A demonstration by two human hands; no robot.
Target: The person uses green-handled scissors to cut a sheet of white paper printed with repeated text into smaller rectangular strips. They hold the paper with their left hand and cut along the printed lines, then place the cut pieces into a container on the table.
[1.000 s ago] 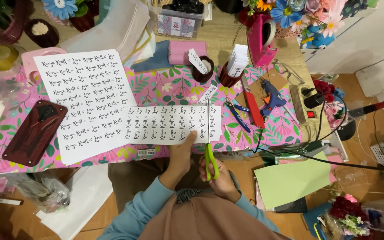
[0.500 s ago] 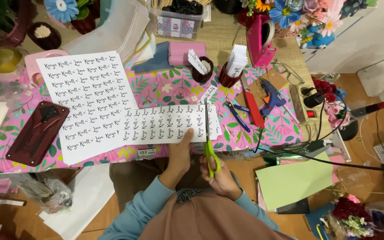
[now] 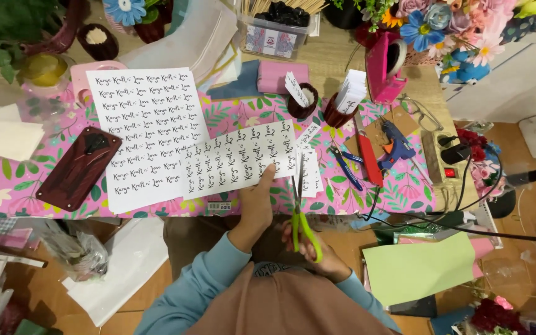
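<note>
1. Table (image 3: pixel 367 56): wooden, with a pink floral mat (image 3: pixel 44 180) spread over its near edge. I look straight down on it from the head camera.
2. Large printed sheet (image 3: pixel 147 136): white, covered in rows of script, lying flat on the mat to the left of my hands, with a dark red phone case (image 3: pixel 79 167) beside it.
3. Printed strip (image 3: pixel 240 160): a narrower sheet of the same script, overlapping the large sheet's right edge and reaching across to the scissors.
4. Left hand (image 3: pixel 257 201): I press it down on the strip's near edge, thumb on the paper just left of the blades; it pins the paper rather than clasping it.
5. Right hand (image 3: pixel 317 251): below the table edge, fingers through the loops, closed around the green-handled scissors (image 3: pixel 299 211).
6. Scissor blades: pointing away from me, crossing the strip near its right end. The strip lies ahead of the right-hand grip and just right of the left thumb.
7. Cut labels (image 3: pixel 310 170): a small white piece just right of the blades.
</note>
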